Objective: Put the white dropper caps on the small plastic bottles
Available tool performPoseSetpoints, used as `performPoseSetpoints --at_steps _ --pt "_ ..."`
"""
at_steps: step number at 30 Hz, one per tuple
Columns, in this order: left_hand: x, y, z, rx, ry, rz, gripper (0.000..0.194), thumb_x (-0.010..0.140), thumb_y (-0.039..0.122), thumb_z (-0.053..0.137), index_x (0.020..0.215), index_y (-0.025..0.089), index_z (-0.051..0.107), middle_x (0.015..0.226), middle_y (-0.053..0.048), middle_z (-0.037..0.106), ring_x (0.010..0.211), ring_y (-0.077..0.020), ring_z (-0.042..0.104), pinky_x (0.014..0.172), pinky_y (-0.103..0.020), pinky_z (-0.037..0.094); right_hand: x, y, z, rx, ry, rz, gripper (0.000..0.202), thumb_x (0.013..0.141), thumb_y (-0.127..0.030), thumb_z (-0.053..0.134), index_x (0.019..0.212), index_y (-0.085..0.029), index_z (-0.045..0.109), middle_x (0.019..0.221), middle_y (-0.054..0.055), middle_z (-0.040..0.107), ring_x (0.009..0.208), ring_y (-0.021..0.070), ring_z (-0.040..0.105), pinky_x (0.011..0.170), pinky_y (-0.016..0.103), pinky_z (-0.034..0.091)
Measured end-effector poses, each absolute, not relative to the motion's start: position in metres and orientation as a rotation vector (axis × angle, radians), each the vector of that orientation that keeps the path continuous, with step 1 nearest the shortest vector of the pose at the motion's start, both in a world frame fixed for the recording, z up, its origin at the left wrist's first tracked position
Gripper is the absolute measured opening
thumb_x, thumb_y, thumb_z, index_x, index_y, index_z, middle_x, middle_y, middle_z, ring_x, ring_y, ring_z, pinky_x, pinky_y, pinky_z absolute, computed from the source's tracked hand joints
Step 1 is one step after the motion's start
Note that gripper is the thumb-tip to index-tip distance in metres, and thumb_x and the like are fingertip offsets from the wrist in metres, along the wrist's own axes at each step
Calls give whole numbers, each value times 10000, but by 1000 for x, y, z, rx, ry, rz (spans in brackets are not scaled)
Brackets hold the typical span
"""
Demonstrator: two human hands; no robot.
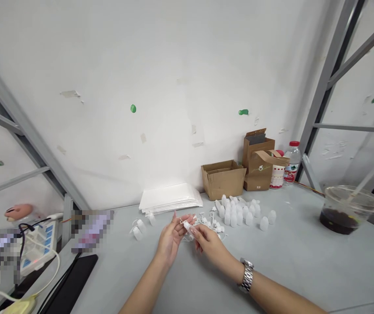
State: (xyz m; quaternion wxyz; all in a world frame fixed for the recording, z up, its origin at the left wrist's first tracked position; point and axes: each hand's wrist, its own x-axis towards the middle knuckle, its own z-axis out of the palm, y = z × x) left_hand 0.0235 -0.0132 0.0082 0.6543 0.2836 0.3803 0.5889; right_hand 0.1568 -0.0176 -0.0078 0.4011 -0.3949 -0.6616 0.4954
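Observation:
My right hand (208,242) pinches a small translucent white bottle (188,228) by its body, tilted, with a white cap at its upper left end. My left hand (173,235) is beside the cap, palm partly up and fingers curled near it; whether it grips the cap is too small to tell. Behind my hands lies a pile of white caps with thin strings (217,226). Several uncapped-looking white bottles (233,218) stand to the right of the pile. A few capped bottles with strings (137,233) stand to the left.
A stack of white sheets (170,198) lies by the wall. Right of it are an open cardboard box (224,183), a brown paper bag (257,174) and a red-capped bottle (292,163). A lidded drink cup (340,218) stands far right, a power strip (41,248) far left.

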Motion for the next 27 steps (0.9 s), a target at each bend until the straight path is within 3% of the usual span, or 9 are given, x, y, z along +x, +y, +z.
performPoseSetpoints --at_steps 5,11,18,27 --pt "23 -12 2 726 884 1370 245 693 318 641 809 105 675 934 -138 695 940 -243 622 904 -363 423 157 -17 -8 -1005 -1664 1263 335 851 -477 365 710 -189 459 523 -45 462 472 109 450 516 239 372" --pt "28 -14 -4 792 931 1432 319 625 364 677 808 103 689 927 -150 694 975 -268 603 936 -396 393 155 -19 -11 -1017 -1670 1228 330 862 -463 349 694 -193 436 525 -44 462 490 115 455 528 245 368" --pt "33 -18 -5 886 961 1450 331 672 388 632 860 122 692 981 -136 680 988 -265 593 942 -393 380 156 -22 -8 -1005 -1647 1211 331 861 -461 349 669 -200 418 537 -42 437 512 118 426 532 249 346" --pt "28 -21 14 749 808 1409 364 721 408 598 942 126 658 1030 -138 662 983 -244 595 898 -362 409 156 -18 -5 -814 -1587 1426 386 839 -553 306 726 -201 419 503 -52 438 435 106 402 475 247 342"
